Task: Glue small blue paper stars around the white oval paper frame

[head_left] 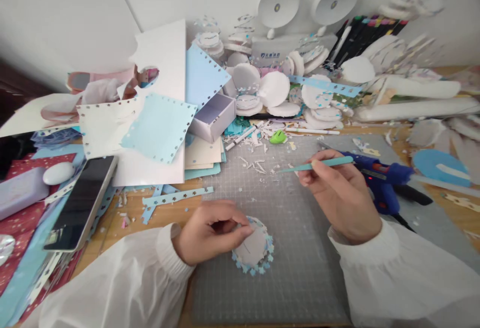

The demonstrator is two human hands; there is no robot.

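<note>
We work over a grey gridded cutting mat [300,278], the widest thing before us, with a tall white rectangular board [153,174] standing beyond its left side. On the left we see a black-screened phone with a pale edge [80,205]. Our right hand [343,198] grips a slim teal tool with a fine pointed tip, fingers closed around its shaft, just beside a dark blue glue gun [397,173]. Our left hand [212,233] hangs over the mat, thumb and forefinger drawn close together; we cannot tell whether they pinch anything. Beneath those fingertips, on the mat, lies a pale round disc edged with small light-blue flowers [255,248]. The teal tool [332,162] points left, its tip near tiny white paper scraps [258,168].
</note>
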